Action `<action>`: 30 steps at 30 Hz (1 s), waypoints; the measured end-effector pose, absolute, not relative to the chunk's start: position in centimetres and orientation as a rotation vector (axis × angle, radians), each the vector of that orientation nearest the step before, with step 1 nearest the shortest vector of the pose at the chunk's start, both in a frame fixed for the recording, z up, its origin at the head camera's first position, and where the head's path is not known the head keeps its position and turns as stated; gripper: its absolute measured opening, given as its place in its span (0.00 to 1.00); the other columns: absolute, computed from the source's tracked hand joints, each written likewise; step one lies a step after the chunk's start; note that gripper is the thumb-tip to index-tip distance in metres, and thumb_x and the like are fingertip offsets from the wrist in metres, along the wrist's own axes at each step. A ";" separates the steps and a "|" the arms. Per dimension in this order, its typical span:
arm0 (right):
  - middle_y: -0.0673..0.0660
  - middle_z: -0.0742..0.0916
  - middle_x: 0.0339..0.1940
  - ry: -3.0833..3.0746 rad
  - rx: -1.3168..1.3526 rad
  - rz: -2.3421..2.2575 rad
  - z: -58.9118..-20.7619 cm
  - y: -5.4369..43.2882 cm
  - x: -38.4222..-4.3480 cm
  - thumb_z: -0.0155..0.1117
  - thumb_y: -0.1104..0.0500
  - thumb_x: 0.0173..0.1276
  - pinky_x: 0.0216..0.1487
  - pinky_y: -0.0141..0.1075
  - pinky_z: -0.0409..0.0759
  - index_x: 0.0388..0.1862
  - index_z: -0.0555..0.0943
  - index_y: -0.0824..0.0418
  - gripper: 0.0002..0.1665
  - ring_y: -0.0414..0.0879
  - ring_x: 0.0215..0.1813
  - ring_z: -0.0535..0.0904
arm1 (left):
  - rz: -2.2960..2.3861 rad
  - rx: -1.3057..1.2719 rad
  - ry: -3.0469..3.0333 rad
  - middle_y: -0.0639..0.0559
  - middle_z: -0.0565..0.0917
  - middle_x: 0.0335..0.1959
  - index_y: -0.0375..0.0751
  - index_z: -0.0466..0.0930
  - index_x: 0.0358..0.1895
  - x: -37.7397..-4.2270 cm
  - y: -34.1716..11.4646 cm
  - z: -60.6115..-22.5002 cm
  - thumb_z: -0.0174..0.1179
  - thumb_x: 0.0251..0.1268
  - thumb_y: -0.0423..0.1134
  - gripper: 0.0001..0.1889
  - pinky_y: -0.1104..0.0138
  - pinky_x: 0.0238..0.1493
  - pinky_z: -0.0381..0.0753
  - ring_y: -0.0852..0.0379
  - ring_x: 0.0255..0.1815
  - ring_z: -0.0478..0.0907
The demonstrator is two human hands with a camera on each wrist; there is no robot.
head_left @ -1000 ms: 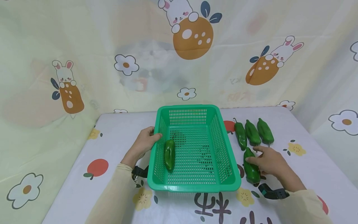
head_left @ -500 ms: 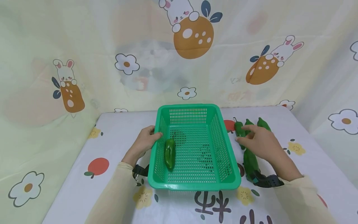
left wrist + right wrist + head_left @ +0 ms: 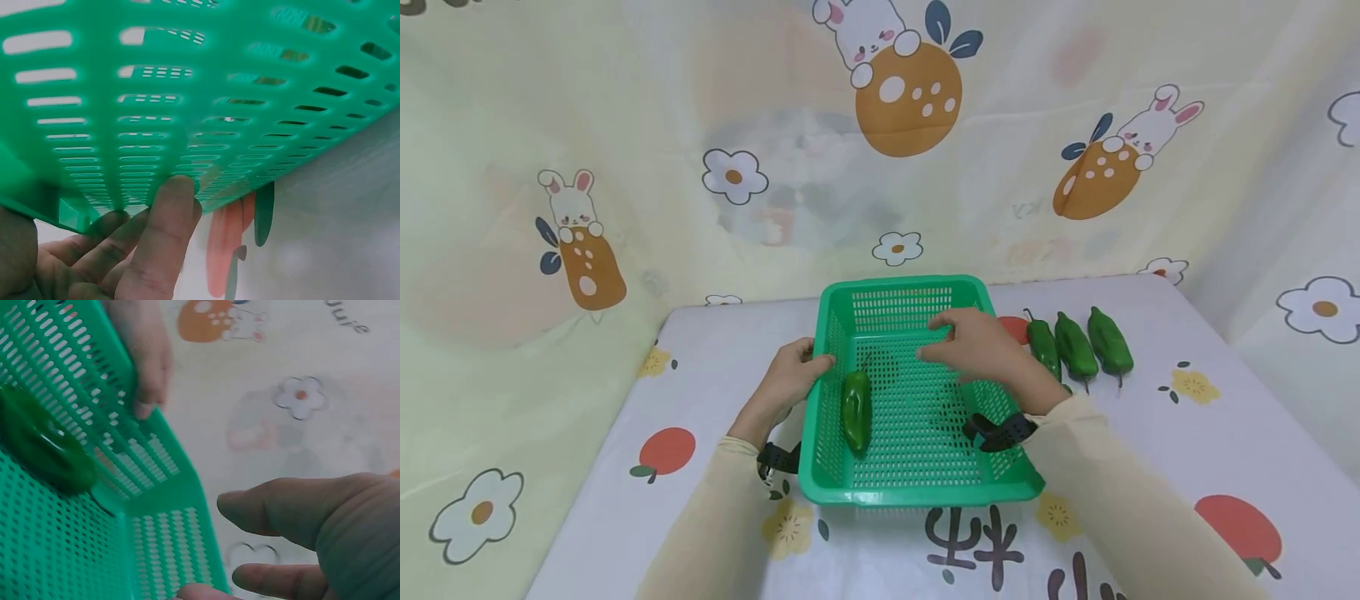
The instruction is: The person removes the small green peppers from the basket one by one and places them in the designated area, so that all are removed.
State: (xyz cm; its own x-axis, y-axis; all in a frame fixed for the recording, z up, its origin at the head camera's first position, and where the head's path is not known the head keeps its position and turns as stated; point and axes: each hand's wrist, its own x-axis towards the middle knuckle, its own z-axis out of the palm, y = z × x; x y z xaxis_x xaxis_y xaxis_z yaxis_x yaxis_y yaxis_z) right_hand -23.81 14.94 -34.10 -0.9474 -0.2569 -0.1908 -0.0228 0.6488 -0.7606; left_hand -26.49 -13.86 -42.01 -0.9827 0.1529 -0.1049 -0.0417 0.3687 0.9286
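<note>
My left hand (image 3: 786, 383) holds the left rim of a green plastic basket (image 3: 921, 498), thumb over the edge. In the left wrist view its fingers (image 3: 165, 231) lie against the slotted outer wall. One green chili pepper (image 3: 856, 412) lies inside along the left side. Over the basket's right half hovers my right hand (image 3: 981, 350); in the right wrist view its thumb (image 3: 275, 506) and fingers are apart, with nothing between them. Three green peppers (image 3: 1077, 346) lie in a row on the table, right of the basket. The tip of another pepper (image 3: 1066, 388) shows beside my right sleeve, the rest hidden.
A white printed cloth (image 3: 722, 325) covers the table. Behind it hangs a pale curtain (image 3: 805, 208) with rabbit and flower prints, which also closes off both sides.
My right hand has moved from the peppers on the right, first back toward the row, then left over the basket. My left hand stays at the rim. The pepper inside has not moved.
</note>
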 end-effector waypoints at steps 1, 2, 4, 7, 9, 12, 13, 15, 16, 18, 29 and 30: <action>0.66 0.84 0.55 2.555 -0.221 -1.194 -34.3 14.3 -24.1 0.70 0.52 0.72 0.37 0.42 0.93 0.75 0.72 0.64 0.37 0.52 0.41 0.87 | 1.671 0.099 2.452 0.34 0.85 0.49 0.29 0.73 0.68 -26.5 -13.9 -42.0 0.56 0.76 0.38 0.23 0.60 0.37 0.94 0.46 0.39 0.90; 0.66 0.84 0.57 2.526 -0.215 -1.197 -34.6 13.7 -24.4 0.70 0.53 0.72 0.37 0.43 0.93 0.75 0.72 0.64 0.37 0.53 0.43 0.88 | 1.670 0.097 2.453 0.34 0.85 0.49 0.29 0.73 0.68 -26.5 -13.9 -42.0 0.56 0.76 0.38 0.23 0.60 0.37 0.94 0.47 0.39 0.90; 0.67 0.84 0.59 2.484 -0.212 -1.176 -35.1 12.5 -24.8 0.70 0.53 0.72 0.37 0.44 0.94 0.75 0.71 0.64 0.37 0.55 0.44 0.88 | 1.670 0.096 2.457 0.34 0.85 0.49 0.29 0.73 0.68 -26.6 -13.9 -42.1 0.56 0.76 0.38 0.23 0.60 0.38 0.94 0.47 0.39 0.90; 0.67 0.85 0.56 2.436 -0.198 -1.154 -35.8 10.7 -25.4 0.70 0.54 0.72 0.37 0.45 0.94 0.76 0.71 0.65 0.37 0.57 0.45 0.88 | 1.674 0.093 2.456 0.34 0.85 0.49 0.29 0.73 0.68 -26.7 -13.9 -42.2 0.56 0.76 0.38 0.23 0.60 0.38 0.94 0.48 0.39 0.90; 0.67 0.85 0.52 2.408 -0.192 -1.140 -36.3 9.7 -25.7 0.69 0.54 0.72 0.36 0.45 0.93 0.76 0.70 0.66 0.38 0.58 0.44 0.88 | 1.675 0.095 2.453 0.34 0.85 0.50 0.29 0.73 0.68 -26.8 -13.9 -42.2 0.56 0.76 0.38 0.23 0.60 0.38 0.94 0.48 0.39 0.89; 0.68 0.86 0.47 2.378 -0.186 -1.120 -37.1 8.4 -25.9 0.69 0.55 0.72 0.33 0.44 0.93 0.76 0.69 0.70 0.39 0.61 0.45 0.88 | 1.670 0.092 2.451 0.34 0.85 0.51 0.30 0.73 0.68 -26.7 -13.9 -42.2 0.56 0.77 0.38 0.23 0.59 0.39 0.94 0.47 0.41 0.90; 0.69 0.86 0.46 2.370 -0.187 -1.111 -37.4 8.1 -26.0 0.69 0.56 0.72 0.33 0.44 0.93 0.76 0.68 0.71 0.39 0.62 0.45 0.88 | 1.666 0.089 2.452 0.35 0.85 0.51 0.30 0.73 0.68 -26.7 -13.9 -42.2 0.56 0.77 0.39 0.23 0.59 0.39 0.94 0.47 0.41 0.90; 0.70 0.86 0.44 2.361 -0.187 -1.101 -38.0 7.6 -26.2 0.69 0.57 0.72 0.31 0.43 0.92 0.75 0.69 0.72 0.38 0.62 0.44 0.88 | 1.664 0.089 2.449 0.35 0.85 0.51 0.30 0.73 0.68 -26.6 -13.8 -42.3 0.56 0.77 0.39 0.23 0.59 0.39 0.94 0.47 0.41 0.90; 0.70 0.87 0.43 2.361 -0.178 -1.096 -38.4 7.4 -26.3 0.69 0.57 0.72 0.30 0.43 0.92 0.74 0.70 0.73 0.37 0.61 0.42 0.89 | 1.664 0.089 2.451 0.35 0.85 0.51 0.30 0.73 0.68 -26.6 -13.8 -42.3 0.56 0.76 0.39 0.23 0.59 0.39 0.94 0.46 0.42 0.90; 0.70 0.87 0.42 2.355 -0.166 -1.091 -39.1 7.0 -26.6 0.69 0.57 0.72 0.29 0.42 0.92 0.71 0.73 0.73 0.35 0.60 0.40 0.89 | 1.666 0.090 2.447 0.35 0.85 0.51 0.31 0.73 0.69 -26.5 -13.8 -42.3 0.56 0.76 0.39 0.23 0.59 0.39 0.94 0.46 0.42 0.90; 0.65 0.86 0.39 2.293 -0.167 -1.102 -41.2 5.6 -26.9 0.71 0.56 0.70 0.28 0.43 0.92 0.62 0.77 0.73 0.29 0.56 0.36 0.89 | 1.673 0.110 2.436 0.34 0.85 0.50 0.29 0.72 0.69 -26.6 -14.0 -42.2 0.55 0.76 0.38 0.24 0.58 0.39 0.94 0.45 0.42 0.90; 0.65 0.86 0.38 2.291 -0.175 -1.104 -41.3 5.5 -26.9 0.72 0.57 0.70 0.28 0.43 0.92 0.61 0.78 0.72 0.28 0.56 0.36 0.89 | 1.674 0.111 2.437 0.34 0.85 0.51 0.29 0.72 0.69 -26.6 -14.0 -42.2 0.55 0.76 0.38 0.24 0.58 0.39 0.94 0.45 0.42 0.90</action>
State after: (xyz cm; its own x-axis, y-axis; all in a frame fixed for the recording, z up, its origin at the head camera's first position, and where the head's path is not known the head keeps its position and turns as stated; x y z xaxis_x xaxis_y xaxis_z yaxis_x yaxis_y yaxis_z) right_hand -26.91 5.51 -41.27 -0.8213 -0.3543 -0.4472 0.1290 0.6482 -0.7505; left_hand -26.61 -14.01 -42.21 -0.9805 0.1644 -0.1075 -0.0413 0.3627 0.9310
